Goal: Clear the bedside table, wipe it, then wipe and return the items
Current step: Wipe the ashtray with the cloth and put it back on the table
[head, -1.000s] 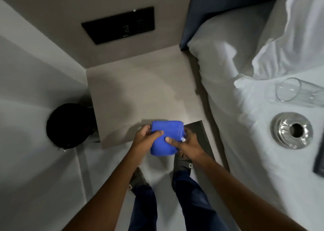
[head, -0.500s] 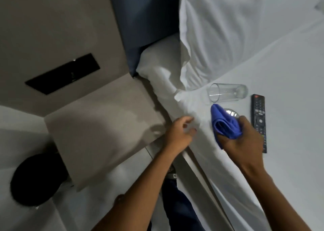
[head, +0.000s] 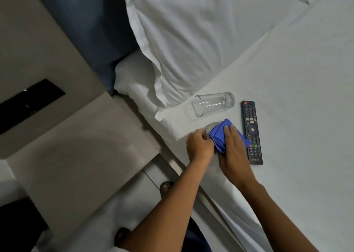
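A round glass ashtray lies on the white bed sheet, mostly covered. My left hand grips its near-left rim. My right hand presses a folded blue cloth down onto the ashtray. A clear drinking glass lies on its side just beyond them. A black remote control lies flat on the sheet to the right of my right hand. The beige bedside table stands bare at the left of the bed.
A white pillow fills the upper bed against a blue headboard. A black switch panel sits on the wall above the table. A dark round bin stands at the lower left. My sandalled feet show on the floor.
My view swung from the table to the bed. Both hands left the table's edge, my right carrying the cloth. My left hand then closed on the ashtray and the cloth came down on it.
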